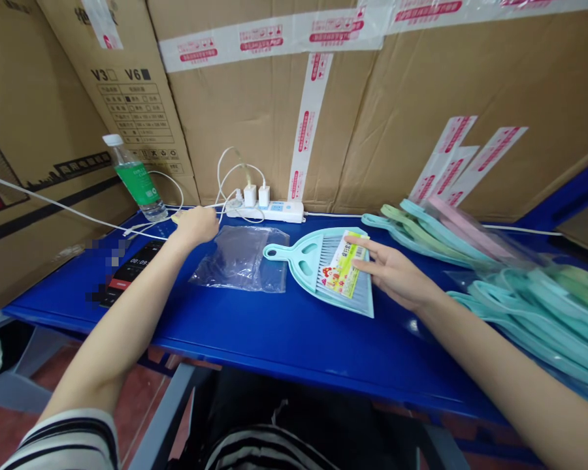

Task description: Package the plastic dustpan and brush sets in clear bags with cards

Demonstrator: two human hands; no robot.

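Left hand (198, 225): curled near power strip (287, 211); cannot tell its grip.
Right hand (394, 271): fingers on card (340, 274); cannot tell if clamped.
Dustpan (296, 256): on table (284, 346), beside plastic bag (240, 258).

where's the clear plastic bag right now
In the head view, a little left of centre, the clear plastic bag lies flat on the blue table, mostly left of the turquoise dustpan and in front of the white power strip.

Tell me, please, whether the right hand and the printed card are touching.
Touching: the head view shows the right hand with its fingers lying over the edge of the printed card.
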